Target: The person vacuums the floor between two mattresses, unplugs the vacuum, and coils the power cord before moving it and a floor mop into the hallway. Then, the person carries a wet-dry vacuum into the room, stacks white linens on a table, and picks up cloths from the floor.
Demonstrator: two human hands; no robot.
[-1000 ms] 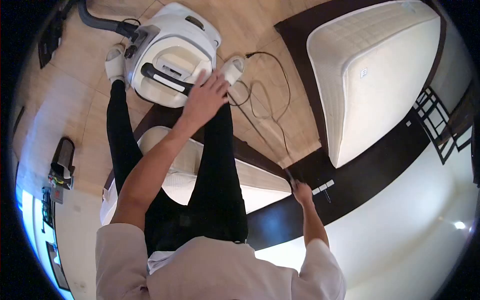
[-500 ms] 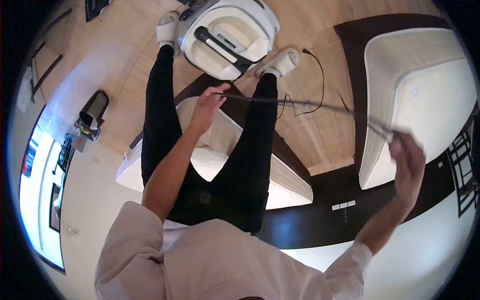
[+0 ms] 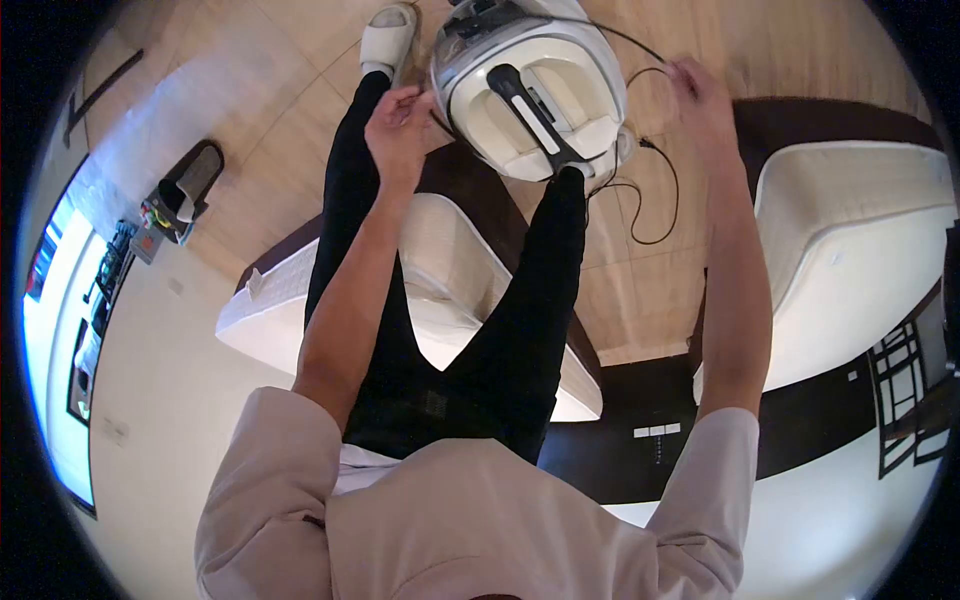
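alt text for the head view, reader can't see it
A person's right hand pinches a dark cord beside a white machine with a black handle; the left hand is at its other side. Pale mattresses lie nearby.

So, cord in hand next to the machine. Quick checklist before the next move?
1. Right hand grip on cord: ok, as far as blur allows; cord meets the fingers.
2. Left hand grip on cord: cannot tell; a dark strand shows beside the fingers, contact unclear.
3. Plug out of any socket: ok, it lies on the floor.
4. Floor cord tidy: not ok, it loops loosely beside the machine.
5. Top handle free of hands: ok.
6. Right foot clear of cord: cannot tell, partly hidden behind the machine.
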